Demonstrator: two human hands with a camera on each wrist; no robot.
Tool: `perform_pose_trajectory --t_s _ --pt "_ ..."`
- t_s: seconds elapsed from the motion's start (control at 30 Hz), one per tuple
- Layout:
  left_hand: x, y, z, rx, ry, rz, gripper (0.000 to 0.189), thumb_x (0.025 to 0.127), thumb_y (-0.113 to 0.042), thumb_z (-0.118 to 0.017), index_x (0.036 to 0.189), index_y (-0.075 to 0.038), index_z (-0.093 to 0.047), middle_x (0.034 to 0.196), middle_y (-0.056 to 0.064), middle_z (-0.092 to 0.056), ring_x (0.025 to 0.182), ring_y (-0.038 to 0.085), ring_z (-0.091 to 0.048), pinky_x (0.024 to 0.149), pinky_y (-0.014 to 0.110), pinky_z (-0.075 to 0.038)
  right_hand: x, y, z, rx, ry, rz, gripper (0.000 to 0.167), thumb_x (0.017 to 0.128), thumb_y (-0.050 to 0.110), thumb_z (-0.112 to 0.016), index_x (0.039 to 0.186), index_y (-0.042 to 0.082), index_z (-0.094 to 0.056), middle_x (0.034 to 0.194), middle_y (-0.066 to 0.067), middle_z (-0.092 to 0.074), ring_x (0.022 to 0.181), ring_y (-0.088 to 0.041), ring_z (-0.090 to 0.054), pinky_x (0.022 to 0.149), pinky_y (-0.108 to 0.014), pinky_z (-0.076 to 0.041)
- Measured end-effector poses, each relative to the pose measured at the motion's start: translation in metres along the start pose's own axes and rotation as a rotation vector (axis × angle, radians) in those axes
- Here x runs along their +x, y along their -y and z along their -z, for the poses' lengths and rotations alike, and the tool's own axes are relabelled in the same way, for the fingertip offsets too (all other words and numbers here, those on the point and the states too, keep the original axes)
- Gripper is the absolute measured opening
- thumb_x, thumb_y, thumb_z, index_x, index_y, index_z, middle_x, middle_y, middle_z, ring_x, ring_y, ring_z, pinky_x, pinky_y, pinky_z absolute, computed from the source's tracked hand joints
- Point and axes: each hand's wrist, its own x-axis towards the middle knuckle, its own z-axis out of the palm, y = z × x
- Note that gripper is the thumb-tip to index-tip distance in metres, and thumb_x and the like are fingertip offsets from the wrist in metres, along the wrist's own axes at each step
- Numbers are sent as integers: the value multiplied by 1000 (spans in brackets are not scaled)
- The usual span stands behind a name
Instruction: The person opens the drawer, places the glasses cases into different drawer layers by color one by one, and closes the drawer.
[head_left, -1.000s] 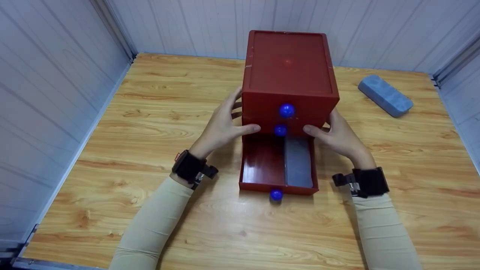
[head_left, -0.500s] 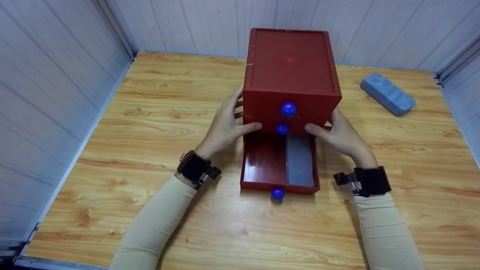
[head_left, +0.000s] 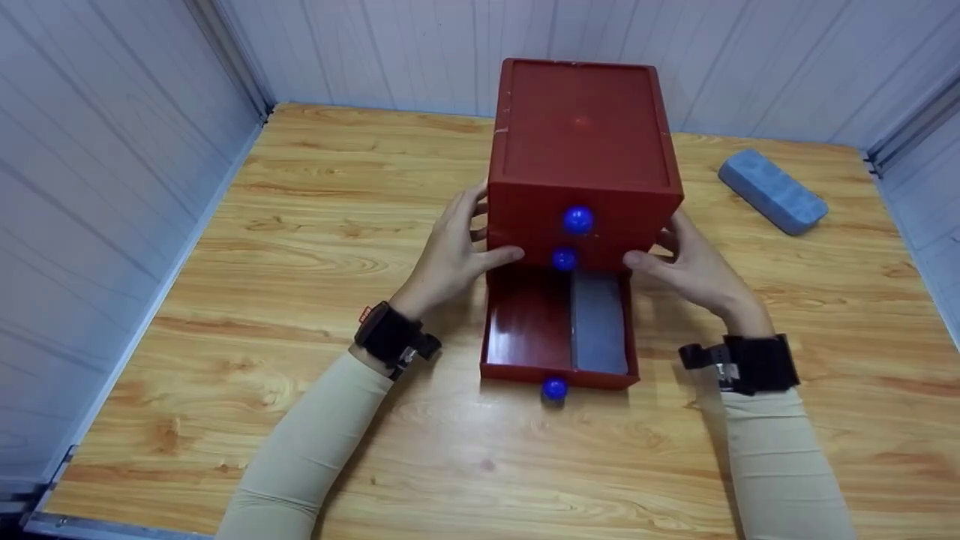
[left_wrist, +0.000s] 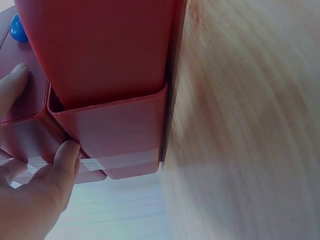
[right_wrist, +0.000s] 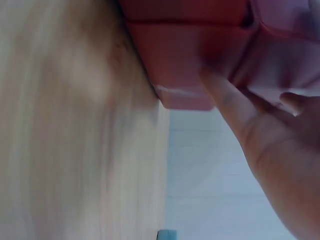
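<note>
A red cabinet of stacked drawers stands at the back of the table, a blue round knob on each front. Its bottom drawer is pulled out, and a grey-blue block lies along the drawer's right side. My left hand holds the cabinet's left side, thumb over the front and fingers along the side. At the opposite side, my right hand has its thumb near the front right edge. A finger touches or nearly touches the red side in the right wrist view; blur hides which.
A second grey-blue block with a bumpy top lies on the table right of the cabinet. The wood-grain table is bounded by white panel walls at the back and sides.
My right hand has shifted slightly right, its thumb sliding from the cabinet's front to the edge. The left hand keeps its hold. The drawer and both blocks stay in place.
</note>
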Motion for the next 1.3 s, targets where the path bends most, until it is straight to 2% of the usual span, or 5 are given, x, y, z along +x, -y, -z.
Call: perform_pose_trajectory --t_s 0.5,0.67,0.77,0.97,1.3 --pt "2 0 -5 -114 25 11 98 84 -6 -90 165 -12 -34 154 12 -42 136 29 -58 100 33 -59 -22 15 104 -429 -55 -87 77 108 30 -65 170 36 -20 167 -19 -38 149 -43 -41 106 -14 -43" --pt "1 0 -8 -103 30 5 99 84 -9 -90 165 -13 -33 155 11 -42 138 24 -55 100 32 -59 -20 -2 134 -542 -106 -120 77 107 35 -64 171 29 -22 166 -29 -33 151 -53 -31 125 -49 -35" --pt "0 0 -8 -97 36 -1 98 84 -10 -90 164 -12 -34 155 11 -42 140 23 -53 100 30 -59 -18 -14 149 -606 -131 -132 80 108 34 -62 172 20 -17 168 -34 -25 149 -61 -27 115 -79 -25" --pt "1 0 -7 -111 35 -9 99 83 -7 -91 164 -12 -34 154 12 -43 137 26 -56 99 32 -59 -16 -30 171 -746 -190 -200 91 107 37 -62 173 19 -3 172 -34 -5 153 -63 -12 111 -86 -18" --pt "2 0 -8 -115 41 14 97 84 -5 -90 163 -12 -35 154 13 -43 134 30 -61 99 30 -59 -15 -60 188 -809 -246 -236 90 107 34 -61 172 12 -3 171 -34 -1 155 -60 -3 113 -84 -17"
